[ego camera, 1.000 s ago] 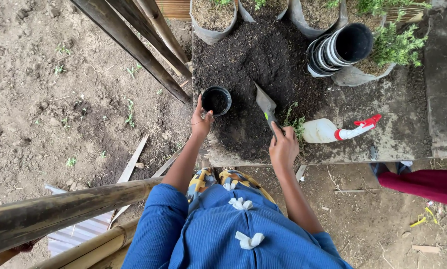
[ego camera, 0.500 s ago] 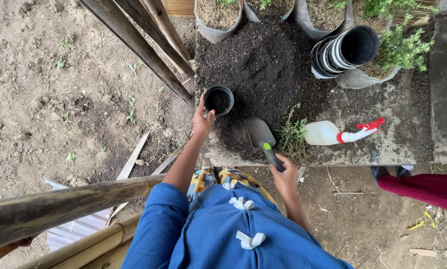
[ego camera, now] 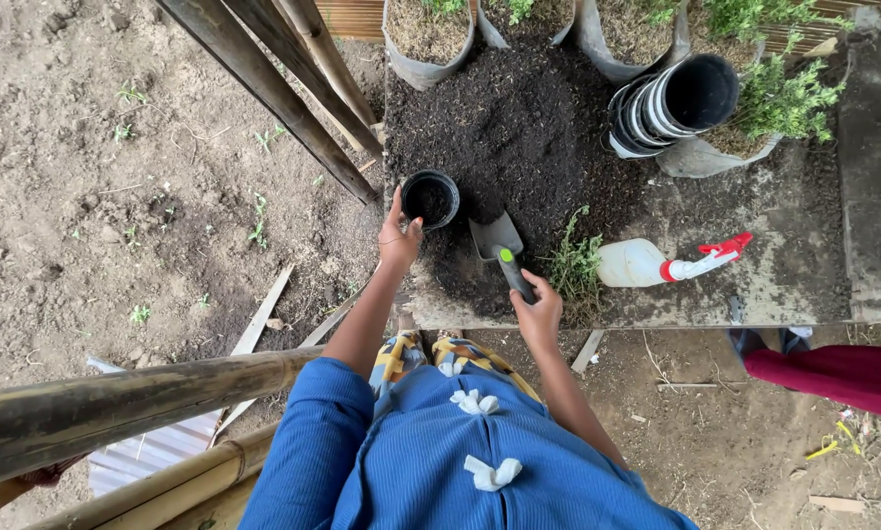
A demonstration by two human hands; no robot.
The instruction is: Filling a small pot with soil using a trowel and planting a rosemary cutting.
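The left hand reaches forward with the arm nearly straight, its fingers spread and curled against the near rim of a small black pot, thumb up along the pot's left side. The pot stands upright on the bench at the near-left edge of the soil heap, with dark soil inside (how full is hard to judge from above). The right hand is drawn back toward the bench's near edge, fingers wrapped closed around the dark handle of a trowel. The trowel's grey blade points away from the body and lies on the soil just right of the pot; its handle end is hidden in the fist.

A small green plant lies beside the right hand, and a spray bottle rests on its side just beyond it. A stack of black pots lies tipped over at the heap's far right. At the right edge a red sleeve is cut off by the frame, likely another person's.
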